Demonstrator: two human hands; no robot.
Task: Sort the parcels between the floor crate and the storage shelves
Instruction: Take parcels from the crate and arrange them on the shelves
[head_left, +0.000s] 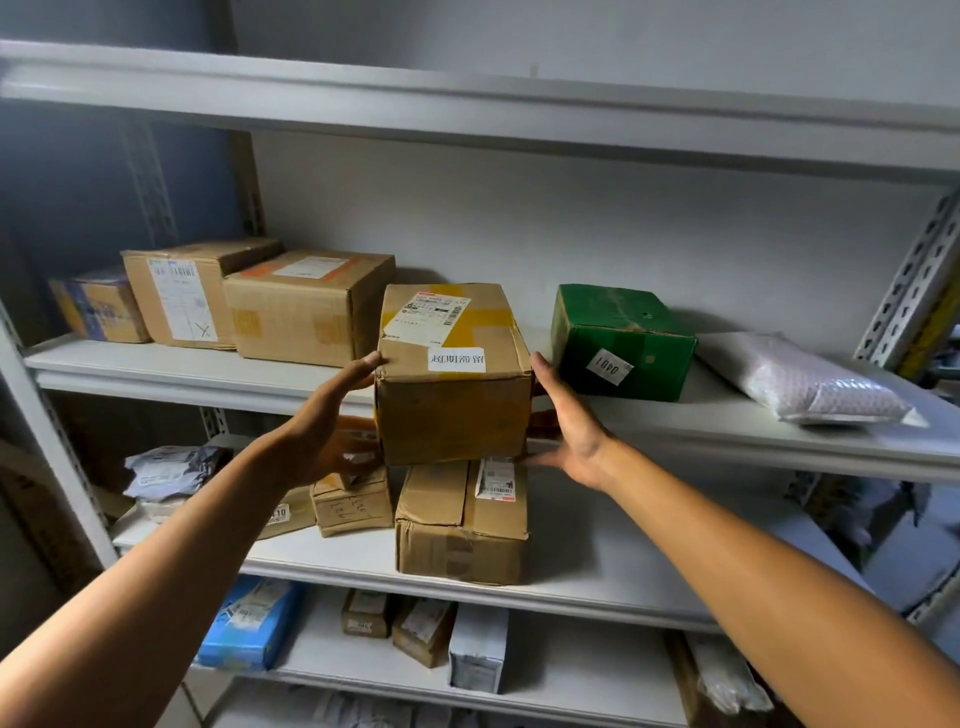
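Note:
A brown cardboard box (452, 410) with yellow tape and white labels on top is at the front edge of the upper shelf (727, 431), overhanging it toward me. My left hand (322, 436) presses flat on its left side and my right hand (571, 431) on its right side, fingers straight, thumbs low near the bottom edge. I cannot tell whether the box rests on the shelf. It sits in the gap between a large brown box (306, 306) and a green box (618, 343). No floor crate is in view.
On the same shelf: a labelled brown box (182, 296), a blue-yellow box (98, 312) and a bubble mailer (810, 384). The shelf below holds a brown box (457, 525), a small box (353, 504) and grey bags (161, 473). A blue box (249, 623) lies lower.

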